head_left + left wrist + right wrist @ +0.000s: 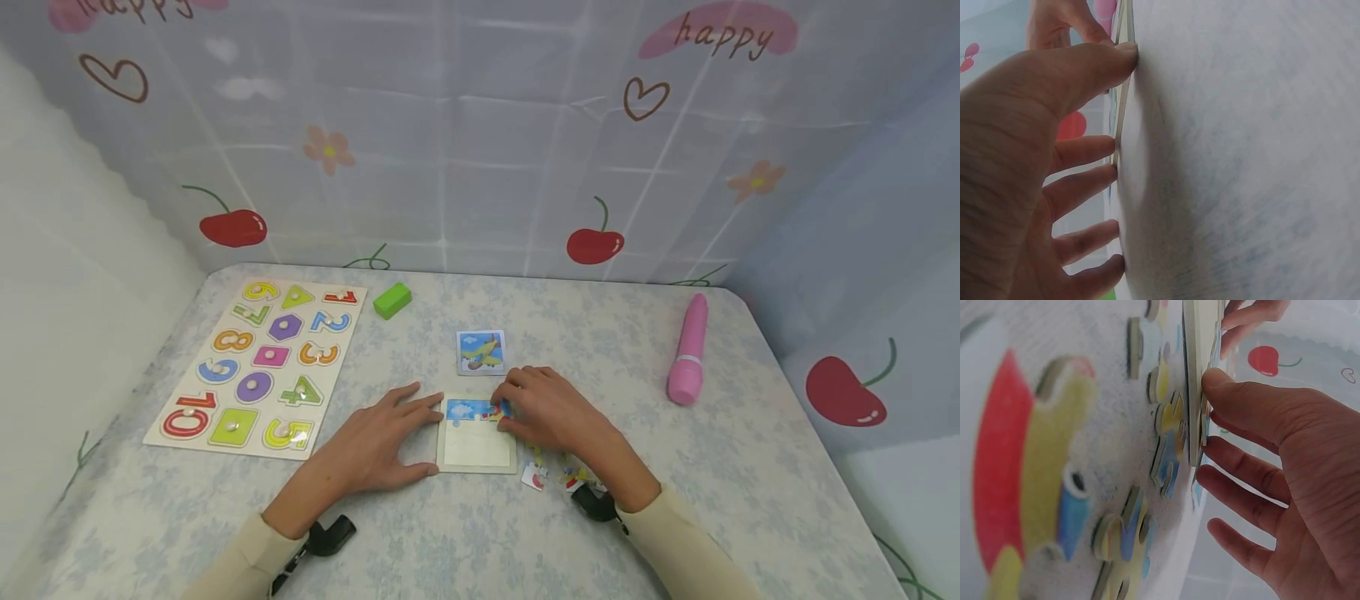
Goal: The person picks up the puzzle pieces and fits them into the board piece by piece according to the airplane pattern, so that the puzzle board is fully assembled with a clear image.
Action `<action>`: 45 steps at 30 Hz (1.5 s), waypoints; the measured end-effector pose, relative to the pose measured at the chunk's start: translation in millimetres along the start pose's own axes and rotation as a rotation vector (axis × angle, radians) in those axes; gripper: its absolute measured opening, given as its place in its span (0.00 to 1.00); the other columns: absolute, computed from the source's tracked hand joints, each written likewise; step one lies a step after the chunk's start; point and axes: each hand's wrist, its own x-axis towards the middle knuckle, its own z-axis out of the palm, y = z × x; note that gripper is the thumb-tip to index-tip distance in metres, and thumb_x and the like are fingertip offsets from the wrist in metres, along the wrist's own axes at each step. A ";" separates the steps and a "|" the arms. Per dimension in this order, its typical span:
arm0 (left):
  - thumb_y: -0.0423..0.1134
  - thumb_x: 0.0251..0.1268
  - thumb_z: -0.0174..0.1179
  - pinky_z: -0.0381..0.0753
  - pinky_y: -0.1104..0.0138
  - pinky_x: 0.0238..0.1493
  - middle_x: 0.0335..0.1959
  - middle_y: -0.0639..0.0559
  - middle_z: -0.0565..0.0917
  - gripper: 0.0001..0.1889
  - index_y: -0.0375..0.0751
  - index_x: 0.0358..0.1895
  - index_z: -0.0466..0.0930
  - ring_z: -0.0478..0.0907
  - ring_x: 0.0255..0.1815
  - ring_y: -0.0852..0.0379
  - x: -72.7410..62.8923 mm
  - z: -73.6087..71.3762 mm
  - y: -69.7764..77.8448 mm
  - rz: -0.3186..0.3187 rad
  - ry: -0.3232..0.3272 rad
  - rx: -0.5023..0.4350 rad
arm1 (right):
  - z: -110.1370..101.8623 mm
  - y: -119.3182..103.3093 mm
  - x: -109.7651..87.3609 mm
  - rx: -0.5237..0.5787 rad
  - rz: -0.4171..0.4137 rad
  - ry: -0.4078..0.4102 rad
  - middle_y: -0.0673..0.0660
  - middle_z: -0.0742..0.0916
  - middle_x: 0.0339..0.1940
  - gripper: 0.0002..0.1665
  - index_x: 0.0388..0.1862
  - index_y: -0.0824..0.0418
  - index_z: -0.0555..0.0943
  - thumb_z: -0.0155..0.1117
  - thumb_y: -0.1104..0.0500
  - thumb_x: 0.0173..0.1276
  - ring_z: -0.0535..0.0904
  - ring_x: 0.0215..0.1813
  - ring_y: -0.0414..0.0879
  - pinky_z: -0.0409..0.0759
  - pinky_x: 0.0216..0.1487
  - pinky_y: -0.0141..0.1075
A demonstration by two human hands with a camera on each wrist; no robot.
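Observation:
A small cream puzzle tray [476,452] lies on the table, with blue sky pieces [465,407] along its far edge. Spread out, my left hand [378,442] steadies the tray's left side with the thumb and fingertips; the left wrist view shows its thumb [1100,65] on the rim. At the tray's far right corner, my right hand [555,408] pinches a puzzle piece [495,412] with red and yellow on it, partly hidden by the fingers. Several loose puzzle pieces [535,476] lie right of the tray, partly under my right wrist; the right wrist view shows puzzle pieces [1169,459] close up.
A picture card [480,352] with a yellow plane lies just beyond the tray. To the left are a number-and-shape board [258,392] and a green block [392,301]. A pink cylindrical object [688,350] lies at the right. A printed curtain [480,167] hangs behind the table.

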 end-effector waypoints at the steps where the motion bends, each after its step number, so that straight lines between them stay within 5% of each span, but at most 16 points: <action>1: 0.63 0.66 0.72 0.85 0.42 0.56 0.82 0.58 0.70 0.35 0.53 0.72 0.81 0.64 0.83 0.41 0.1 0.1 -0.1 0.001 0.000 0.001 | 0.3 -0.2 0.1 0.000 0.000 0.002 0.52 0.87 0.51 0.17 0.53 0.52 0.89 0.79 0.48 0.70 0.84 0.58 0.52 0.78 0.69 0.55; 28: 0.65 0.65 0.72 0.85 0.42 0.59 0.83 0.58 0.70 0.36 0.54 0.73 0.81 0.64 0.84 0.42 -0.3 0.7 0.7 -0.007 0.002 0.005 | 0.1 -3.1 -3.7 0.055 0.018 -0.012 0.52 0.87 0.53 0.16 0.54 0.53 0.90 0.78 0.50 0.72 0.84 0.56 0.50 0.81 0.66 0.52; 45: 0.65 0.65 0.72 0.85 0.42 0.59 0.83 0.57 0.70 0.37 0.53 0.73 0.81 0.63 0.84 0.41 0.3 0.3 0.0 0.001 0.000 0.005 | -10.6 11.3 -27.2 0.091 0.091 0.012 0.52 0.87 0.56 0.20 0.61 0.55 0.87 0.76 0.54 0.73 0.84 0.57 0.50 0.84 0.61 0.49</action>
